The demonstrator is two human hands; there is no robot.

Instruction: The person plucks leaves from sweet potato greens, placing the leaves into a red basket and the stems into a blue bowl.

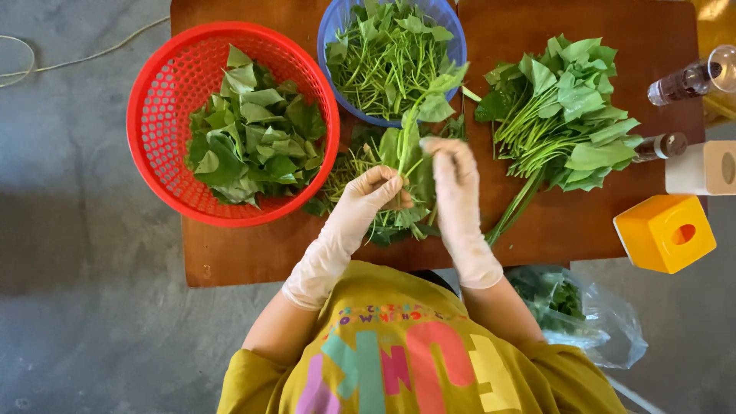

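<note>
Both my hands wear pale thin gloves over a brown wooden table (230,257). My left hand (373,195) is closed around the lower stem of a leafy green sprig (429,103) that stands up toward the blue basket. My right hand (454,172) pinches the same sprig higher up, fingers closed on its stem. Under my hands lies a small heap of green stems and leaves (360,165).
A red basket (153,115) with plucked leaves stands at the left. A blue basket (331,31) holds stems at the back. A bunch of leafy greens (567,115) lies at the right. Bottles (686,80), a yellow box (663,234) and a plastic bag (598,314) sit at the right.
</note>
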